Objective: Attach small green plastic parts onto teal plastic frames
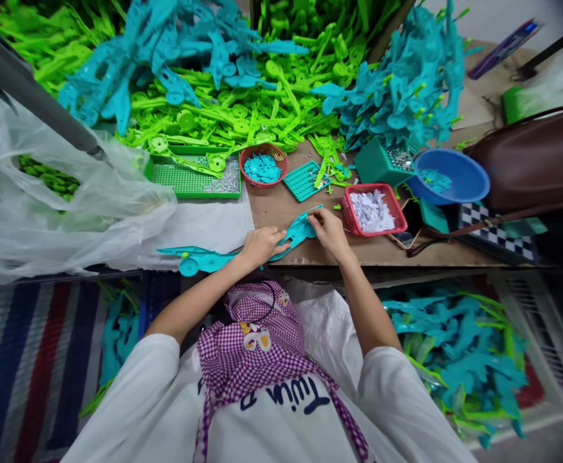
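Note:
A long teal plastic part (208, 260) lies along the table's front edge, with a round disc at its left end. My left hand (264, 246) is closed around its middle. At the part's right end, my right hand (328, 233) pinches with thumb and forefinger against the teal surface; a small yellow-green bit shows by the fingertips. Whether that bit is held or fixed in the part I cannot make out. Just right of this hand stands a red basket (350, 215) of small white pieces. Beyond the hands lies a small teal tray (296, 184) with little pegs or pieces.
Heaps of lime-green parts (204, 116) and teal parts (397, 83) cover the table's back. A green tray (179, 186) of tiny metal pieces, a red bowl (246, 175) of teal pieces and a blue basin (477, 173) stand nearer. Plastic sheeting (131, 218) lies left; a brown bag (532, 154) sits right.

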